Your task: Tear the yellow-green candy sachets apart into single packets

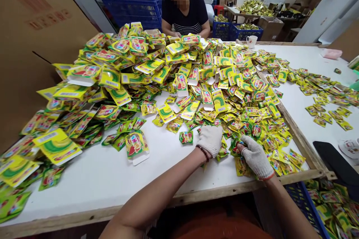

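White knit gloves cover both my hands. My left hand [210, 140], with a dark bead bracelet at the wrist, reaches down among small sachets; its fingers point away and are hidden. Beside it on the left lies a green sachet [186, 137]. Close by on the right, my right hand [256, 158] is closed, thumb and fingertips gripping green sachets [235, 146]. Yellow sachets [242, 166] lie beneath and around it. An open yellow-green box [136, 145] rests on the white table [157, 179], left of my hands.
A large heap of small yellow boxes [151, 66] covers the table's far side. A wooden strip [298, 134] borders the right side, with a phone [335, 162] beyond it. A blue crate [305, 205] of packets stands below. Another person [185, 11] sits opposite. A cardboard carton [33, 44] stands left.
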Available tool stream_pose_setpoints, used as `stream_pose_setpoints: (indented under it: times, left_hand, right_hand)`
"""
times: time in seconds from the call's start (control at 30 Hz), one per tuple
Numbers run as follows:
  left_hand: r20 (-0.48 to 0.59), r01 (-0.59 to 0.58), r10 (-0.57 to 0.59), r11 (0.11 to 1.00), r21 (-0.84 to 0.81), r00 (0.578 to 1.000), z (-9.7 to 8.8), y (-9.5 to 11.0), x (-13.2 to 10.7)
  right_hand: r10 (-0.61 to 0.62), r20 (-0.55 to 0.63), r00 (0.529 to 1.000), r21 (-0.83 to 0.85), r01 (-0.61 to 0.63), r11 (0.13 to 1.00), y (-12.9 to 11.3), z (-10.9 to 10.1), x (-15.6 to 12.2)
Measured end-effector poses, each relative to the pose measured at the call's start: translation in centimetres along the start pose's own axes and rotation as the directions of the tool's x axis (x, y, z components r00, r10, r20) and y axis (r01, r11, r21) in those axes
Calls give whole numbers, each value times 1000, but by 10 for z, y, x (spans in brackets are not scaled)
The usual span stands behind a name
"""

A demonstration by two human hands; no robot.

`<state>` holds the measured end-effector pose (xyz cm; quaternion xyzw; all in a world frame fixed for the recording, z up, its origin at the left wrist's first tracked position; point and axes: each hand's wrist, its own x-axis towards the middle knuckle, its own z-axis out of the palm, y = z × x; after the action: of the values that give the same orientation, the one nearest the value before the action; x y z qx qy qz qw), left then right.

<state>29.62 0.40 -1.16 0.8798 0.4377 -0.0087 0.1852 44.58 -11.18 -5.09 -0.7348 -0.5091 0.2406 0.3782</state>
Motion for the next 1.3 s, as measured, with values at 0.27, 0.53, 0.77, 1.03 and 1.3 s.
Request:
stream_pose_setpoints:
  times: [0.27,0.53,0.77,1.03,1.3]
  left_hand:
    - [-19,11,-20,915,-402,1000,17,-27,-13]
    - [28,-5,66,456,-890,997,16,-43,-46]
    - [184,138,130,302,-943,974,22,-49,-59]
    - [231,178,231,232,-956,945,14,-55,-60]
    - [159,153,35,133,-979,987,13,-50,-64]
  right_hand:
    - [-62,76,995,65,57,996,-12,5,2]
    - [-151,218,964,188,110,976,-44,21,13]
    - [-143,250,958,188,97,977,-43,32,14]
    - [-164,301,939,200,106,974,-62,26,17]
    - [-31,251,967,385,-71,920,-54,41,13]
